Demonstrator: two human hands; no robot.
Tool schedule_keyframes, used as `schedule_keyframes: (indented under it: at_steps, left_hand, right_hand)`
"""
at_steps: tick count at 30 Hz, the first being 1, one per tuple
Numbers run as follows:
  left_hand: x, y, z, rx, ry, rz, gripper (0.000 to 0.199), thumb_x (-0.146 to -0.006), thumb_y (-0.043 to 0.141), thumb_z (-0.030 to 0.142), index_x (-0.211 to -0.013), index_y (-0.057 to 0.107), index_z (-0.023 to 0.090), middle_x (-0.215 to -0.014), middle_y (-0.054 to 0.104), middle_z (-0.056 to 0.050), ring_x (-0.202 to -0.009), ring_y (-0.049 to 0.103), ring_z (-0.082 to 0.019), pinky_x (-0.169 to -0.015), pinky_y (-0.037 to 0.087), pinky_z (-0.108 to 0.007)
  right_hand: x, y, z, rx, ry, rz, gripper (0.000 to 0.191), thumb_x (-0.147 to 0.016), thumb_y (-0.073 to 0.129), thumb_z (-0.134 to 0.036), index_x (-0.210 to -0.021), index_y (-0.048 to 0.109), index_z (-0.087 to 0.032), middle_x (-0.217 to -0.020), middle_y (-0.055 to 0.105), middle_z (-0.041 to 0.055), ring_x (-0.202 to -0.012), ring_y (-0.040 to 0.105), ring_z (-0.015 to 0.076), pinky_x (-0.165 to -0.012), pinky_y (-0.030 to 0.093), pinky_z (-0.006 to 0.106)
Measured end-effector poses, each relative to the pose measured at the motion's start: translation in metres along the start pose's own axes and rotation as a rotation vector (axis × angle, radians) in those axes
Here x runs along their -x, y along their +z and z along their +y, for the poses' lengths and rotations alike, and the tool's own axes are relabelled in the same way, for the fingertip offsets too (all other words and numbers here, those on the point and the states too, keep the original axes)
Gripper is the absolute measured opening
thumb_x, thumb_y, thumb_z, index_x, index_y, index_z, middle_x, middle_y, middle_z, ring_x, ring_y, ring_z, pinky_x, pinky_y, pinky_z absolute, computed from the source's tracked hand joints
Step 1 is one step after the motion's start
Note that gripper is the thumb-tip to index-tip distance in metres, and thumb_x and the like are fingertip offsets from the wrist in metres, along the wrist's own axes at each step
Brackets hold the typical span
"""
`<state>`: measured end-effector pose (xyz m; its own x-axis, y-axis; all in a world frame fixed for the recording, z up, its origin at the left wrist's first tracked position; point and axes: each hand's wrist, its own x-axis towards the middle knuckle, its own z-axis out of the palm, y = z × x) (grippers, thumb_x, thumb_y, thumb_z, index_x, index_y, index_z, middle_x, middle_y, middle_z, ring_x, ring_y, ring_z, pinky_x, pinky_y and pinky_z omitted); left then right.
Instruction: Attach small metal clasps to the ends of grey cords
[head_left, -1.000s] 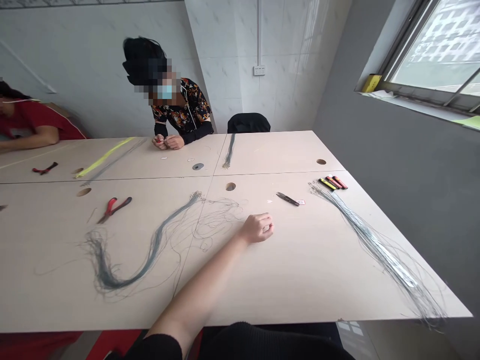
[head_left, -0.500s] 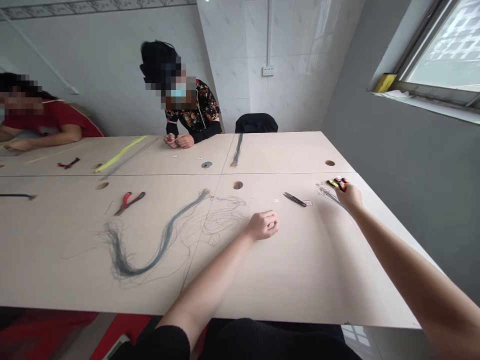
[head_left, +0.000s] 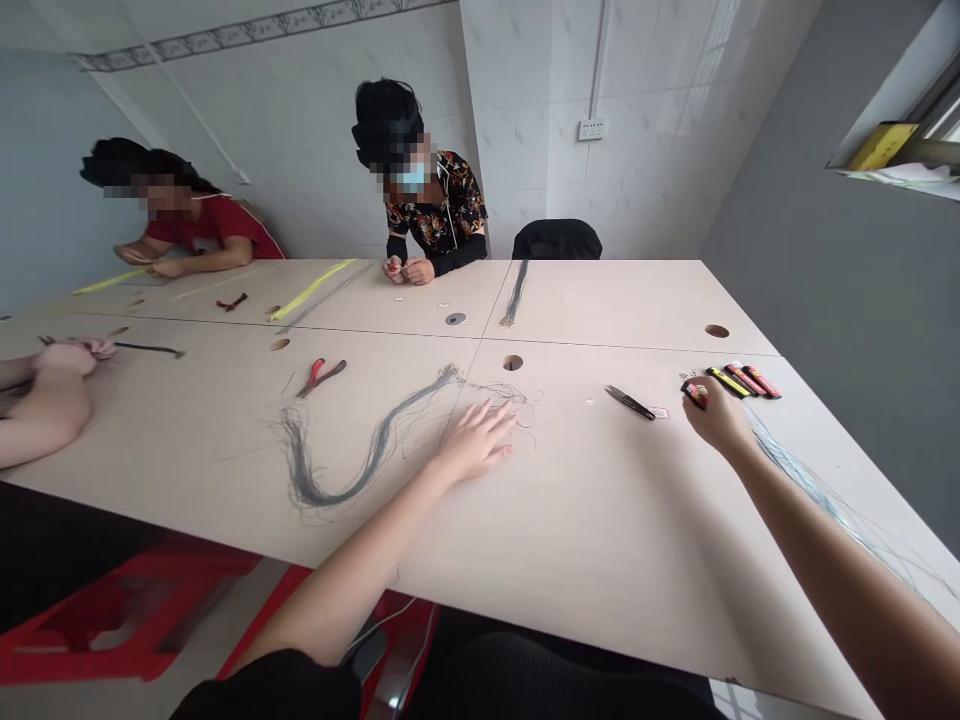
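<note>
My left hand point(head_left: 478, 440) lies with fingers spread on the loose strands at the right of a grey wire bundle point(head_left: 380, 445). My right hand point(head_left: 720, 418) is closed on a dark lighter-like item point(head_left: 695, 394) with a red and yellow label. Beside it on the table lie a yellow-and-black lighter-like item point(head_left: 727, 382) and red-and-black ones point(head_left: 761, 382). Pale strands point(head_left: 806, 475) run from under my right wrist toward the table's right edge. Black thread snips point(head_left: 630, 402) rest between my hands, close to a small red-edged label point(head_left: 661, 413).
Red-handled pliers point(head_left: 322, 376) lie beyond the grey bundle. Across the table point(head_left: 585, 550) a person point(head_left: 427, 210) in a patterned shirt sits, with another in red point(head_left: 217, 230) further left. Another person's hands point(head_left: 71, 358) work at the left edge. A black chair point(head_left: 557, 240) stands behind.
The view has turned left. My left hand has opened and moved left onto the loose strands. Several lighter-like items now lie beside my right hand, which keeps one.
</note>
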<state>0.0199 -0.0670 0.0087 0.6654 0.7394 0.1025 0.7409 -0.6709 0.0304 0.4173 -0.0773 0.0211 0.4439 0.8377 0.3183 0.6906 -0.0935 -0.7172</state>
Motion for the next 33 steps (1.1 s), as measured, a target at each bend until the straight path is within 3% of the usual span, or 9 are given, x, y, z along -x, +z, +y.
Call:
schedule_keyframes:
  at_steps: [3, 7, 11, 17, 21, 25, 28, 33]
  left_hand:
    - [0.030, 0.001, -0.023, 0.010, -0.090, -0.101, 0.049, -0.096, 0.036, 0.039, -0.144, 0.037, 0.030, -0.153, 0.033, -0.004, -0.140, 0.033, -0.026, -0.113, 0.027, -0.051]
    - [0.063, -0.005, -0.047, -0.010, -0.200, -0.127, 0.046, -0.097, 0.031, 0.037, -0.142, 0.039, 0.033, -0.152, 0.035, -0.002, -0.140, 0.034, -0.022, -0.114, 0.027, -0.049]
    - [0.089, -0.015, -0.079, -0.026, -0.393, -0.140, 0.048, -0.097, 0.026, 0.038, -0.139, 0.045, 0.028, -0.150, 0.038, -0.003, -0.138, 0.038, -0.024, -0.113, 0.031, -0.049]
    - [0.110, -0.026, -0.112, -0.004, -0.482, -0.076, 0.051, -0.094, 0.026, 0.040, -0.121, 0.063, 0.016, -0.138, 0.054, -0.009, -0.130, 0.047, -0.025, -0.110, 0.038, -0.044]
    - [0.105, -0.031, -0.109, -0.064, -0.504, 0.108, 0.042, -0.091, 0.034, 0.038, -0.095, 0.071, 0.019, -0.117, 0.067, -0.009, -0.113, 0.058, -0.026, -0.098, 0.047, -0.040]
    - [0.082, -0.029, -0.087, -0.070, -0.461, 0.254, 0.028, -0.087, 0.043, 0.032, -0.091, 0.069, 0.020, -0.106, 0.069, -0.007, -0.099, 0.061, -0.024, -0.088, 0.050, -0.037]
    - [0.059, -0.024, -0.068, -0.025, -0.344, 0.230, 0.025, -0.086, 0.046, 0.027, -0.095, 0.069, 0.021, -0.106, 0.068, -0.006, -0.096, 0.061, -0.022, -0.085, 0.049, -0.035]
    - [0.027, -0.023, -0.060, 0.022, -0.333, 0.163, 0.021, -0.087, 0.048, 0.023, -0.091, 0.069, 0.022, -0.097, 0.068, -0.004, -0.091, 0.059, -0.021, -0.081, 0.047, -0.034]
  right_hand:
    - [0.018, 0.010, -0.022, 0.010, -0.055, -0.177, 0.014, -0.067, 0.058, -0.026, -0.079, 0.062, -0.021, -0.056, 0.055, 0.0002, -0.050, 0.044, 0.0152, -0.051, 0.033, 0.026]
    - [0.038, 0.028, -0.040, -0.063, -0.096, -0.295, 0.015, -0.072, 0.053, -0.029, -0.077, 0.062, -0.020, -0.053, 0.052, -0.0011, -0.048, 0.043, 0.0139, -0.053, 0.032, 0.026]
    - [0.046, 0.051, -0.051, -0.161, -0.211, -0.383, 0.019, -0.077, 0.048, -0.032, -0.077, 0.063, -0.020, -0.050, 0.047, -0.0019, -0.046, 0.039, 0.0129, -0.053, 0.032, 0.026]
    - [0.046, 0.075, -0.048, -0.176, -0.420, -0.514, 0.018, -0.074, 0.047, -0.025, -0.079, 0.062, -0.019, -0.071, 0.065, 0.0049, -0.058, 0.053, 0.0159, -0.056, 0.038, 0.027]
    - [0.046, 0.078, -0.037, -0.148, -0.474, -0.560, 0.021, -0.073, 0.045, -0.019, -0.083, 0.063, -0.018, -0.075, 0.069, 0.0048, -0.064, 0.059, 0.0170, -0.060, 0.042, 0.027]
    - [0.045, 0.079, -0.033, -0.138, -0.491, -0.566, 0.019, -0.074, 0.045, -0.020, -0.082, 0.063, -0.018, -0.080, 0.070, 0.0058, -0.070, 0.062, 0.0181, -0.062, 0.044, 0.027]
    - [0.044, 0.079, -0.033, -0.134, -0.494, -0.572, 0.019, -0.075, 0.045, -0.020, -0.081, 0.063, -0.018, -0.079, 0.070, 0.0055, -0.069, 0.062, 0.0175, -0.062, 0.044, 0.026]
    - [0.044, 0.078, -0.035, -0.131, -0.506, -0.575, 0.019, -0.075, 0.045, -0.019, -0.081, 0.063, -0.018, -0.078, 0.069, 0.0051, -0.068, 0.061, 0.0169, -0.062, 0.044, 0.026]
